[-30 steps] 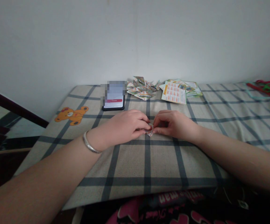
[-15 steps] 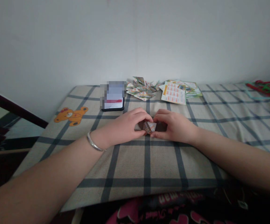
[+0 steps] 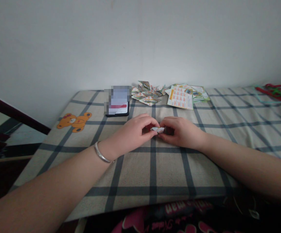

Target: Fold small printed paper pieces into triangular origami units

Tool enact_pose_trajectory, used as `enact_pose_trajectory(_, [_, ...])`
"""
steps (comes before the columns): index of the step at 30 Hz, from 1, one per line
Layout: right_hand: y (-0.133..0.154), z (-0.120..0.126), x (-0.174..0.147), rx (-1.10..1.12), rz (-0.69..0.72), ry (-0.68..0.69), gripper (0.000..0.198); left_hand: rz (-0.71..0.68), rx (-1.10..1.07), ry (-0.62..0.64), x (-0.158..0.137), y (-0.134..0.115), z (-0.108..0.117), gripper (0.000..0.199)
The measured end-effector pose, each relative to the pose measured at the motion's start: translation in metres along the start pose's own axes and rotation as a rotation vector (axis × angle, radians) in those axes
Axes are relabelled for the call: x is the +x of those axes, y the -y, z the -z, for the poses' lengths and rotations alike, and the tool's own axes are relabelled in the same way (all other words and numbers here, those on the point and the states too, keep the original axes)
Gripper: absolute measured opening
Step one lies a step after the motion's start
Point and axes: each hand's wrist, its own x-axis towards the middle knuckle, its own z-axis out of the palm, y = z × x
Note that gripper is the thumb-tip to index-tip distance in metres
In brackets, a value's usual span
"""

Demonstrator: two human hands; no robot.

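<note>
A small folded piece of printed paper (image 3: pixel 158 129) is pinched between my two hands, just above the checked tablecloth. My left hand (image 3: pixel 140 130), with a silver bangle on its wrist, grips the paper's left side between thumb and fingertips. On the opposite side, the fingers and thumb of my right hand (image 3: pixel 179 131) are closed on it too. Only the paper's pale, flattened edge shows; the rest is covered by fingers. Beyond my hands lies a heap of folded paper pieces (image 3: pixel 147 94) with the same kind of print.
A phone (image 3: pixel 118 101), its screen partly blurred, lies left of the folded heap. Flat printed sheets (image 3: pixel 180 97) are stacked to its right, near the wall. An orange bear figure (image 3: pixel 74 121) is at the left. Red and green strips (image 3: pixel 276 92) lie far right.
The folded paper has turned from showing a broad, peaked face to a thin, flatter edge. My fingers have come closer together around it.
</note>
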Motion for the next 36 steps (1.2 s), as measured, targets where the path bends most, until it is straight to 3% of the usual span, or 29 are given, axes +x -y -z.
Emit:
enact_pose_trajectory(4, [0.0007, -0.0006, -0.0011, -0.027, -0.038, -0.049, 0.008, -0.003, 0.108, 0.02, -0.0005, -0.0011, 0.0007, 0.008])
enact_pose_trajectory(14, [0.0045, 0.001, -0.0028, -0.183, 0.046, -0.095, 0.007, -0.051, 0.256, 0.061, -0.0034, -0.0031, 0.0023, 0.021])
enact_pose_trajectory(19, [0.0036, 0.0008, -0.0038, -0.107, 0.07, -0.13, 0.012, -0.109, 0.333, 0.047, -0.0024, -0.0018, 0.0038, 0.025])
enact_pose_trajectory(27, [0.0045, 0.0047, -0.002, 0.014, 0.054, -0.138, 0.027, -0.076, 0.485, 0.052, -0.0034, -0.0029, 0.0032, 0.021])
enact_pose_trajectory(36, [0.0081, 0.0043, -0.0031, -0.287, 0.175, -0.092, 0.03, -0.277, 0.73, 0.047, -0.0035, -0.0056, 0.0042, 0.016])
